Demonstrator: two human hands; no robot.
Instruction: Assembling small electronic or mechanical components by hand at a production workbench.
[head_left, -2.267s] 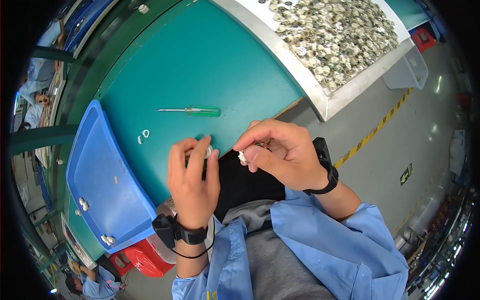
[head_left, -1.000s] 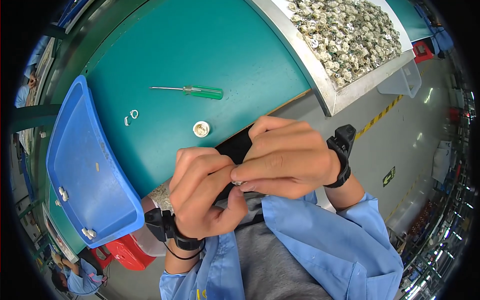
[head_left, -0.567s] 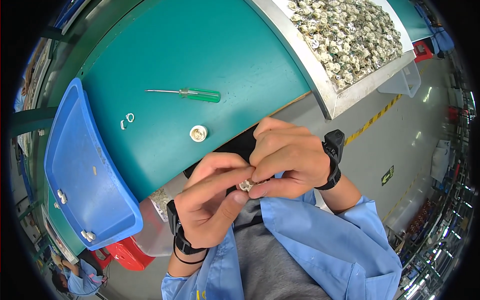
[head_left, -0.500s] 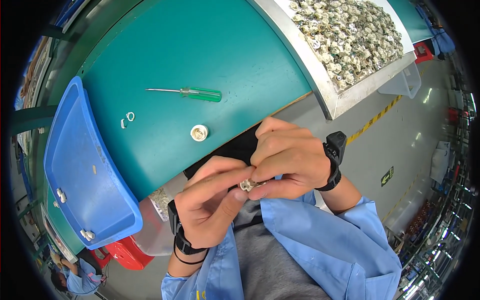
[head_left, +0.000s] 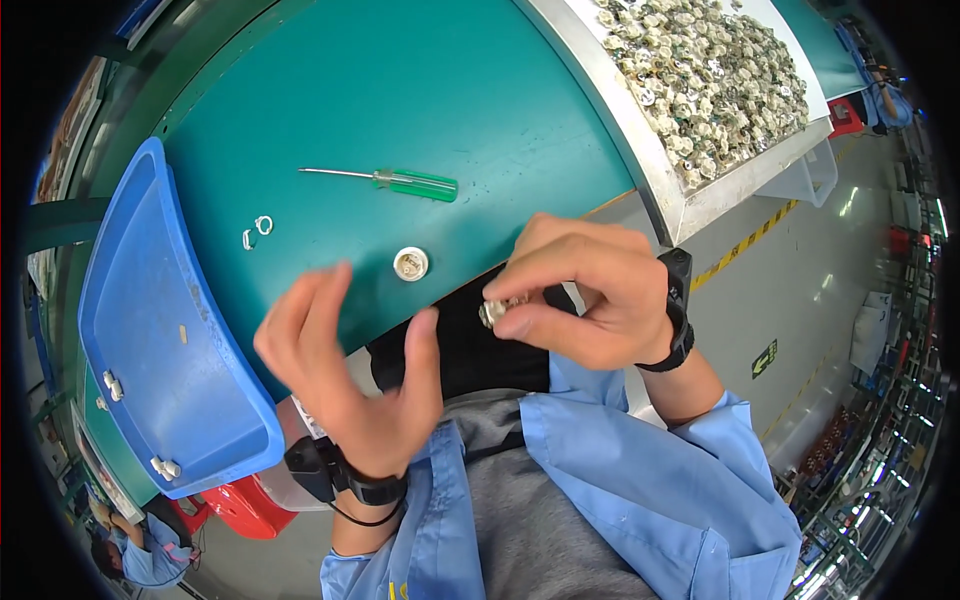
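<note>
Between the thumb and fingers of my right hand point(head_left: 590, 295) is a small cream-and-metal part point(head_left: 492, 312), held over my lap in front of the table edge. My left hand point(head_left: 355, 375) is apart from it, thumb and fingers spread with nothing between them, slightly blurred. Just beyond my left hand, a round white cap-like piece point(head_left: 410, 264) sits on the green table point(head_left: 330, 90), its hollow side up with something metallic inside. Farther off lies a screwdriver point(head_left: 415, 184) with a green handle. Two small white rings point(head_left: 257, 231) rest to the left.
A blue tray point(head_left: 165, 330) at the left holds a few small white pieces point(head_left: 165, 468). At the far right, a metal-rimmed tray point(head_left: 655, 195) carries a heap of small cream-and-metal parts point(head_left: 710, 90). Below the blue tray stands a red stool point(head_left: 245, 508). A co-worker point(head_left: 150, 555) is at lower left.
My left hand has let go of the small part and moved left toward the table edge, its fingers opening. The part stays in my right hand.
</note>
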